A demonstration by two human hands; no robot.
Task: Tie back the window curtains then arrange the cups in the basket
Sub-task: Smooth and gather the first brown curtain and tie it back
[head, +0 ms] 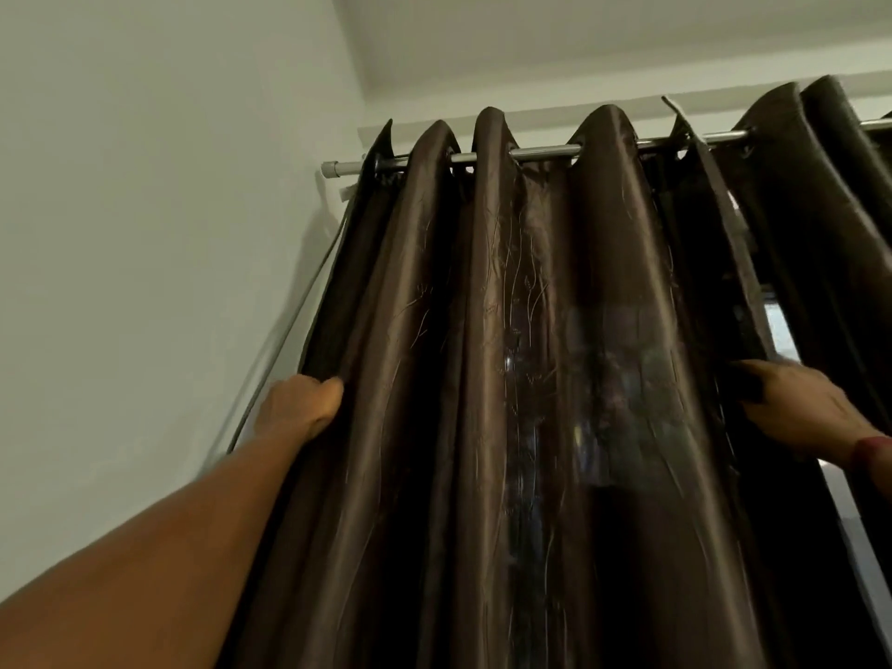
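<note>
The pale wall (145, 210) fills the left side and meets the ceiling (579, 36) above; no writing or label can be read anywhere. A brown, glossy curtain (507, 379) hangs in deep folds from a metal rod (545, 153) threaded through its top, and covers most of the middle of the view; a faint stem pattern runs down its centre folds. A second, darker curtain panel (830, 210) hangs at the rod's right end; between the two a narrow strip of bright window (779, 330) shows. A thin grey cable (299, 321) slants down the wall just beside the curtain's left edge, from near the rod's capped end. The left hand (301, 403) is curled around the curtain's left edge, fingers tucked behind the fabric and thumb in front; the bare forearm reaches up from the lower left corner. The right hand (796, 403) grips the curtain's right edge, fingers folded into the cloth; a red band (871, 451) sits on its wrist. The wall left of the cable is bare.
</note>
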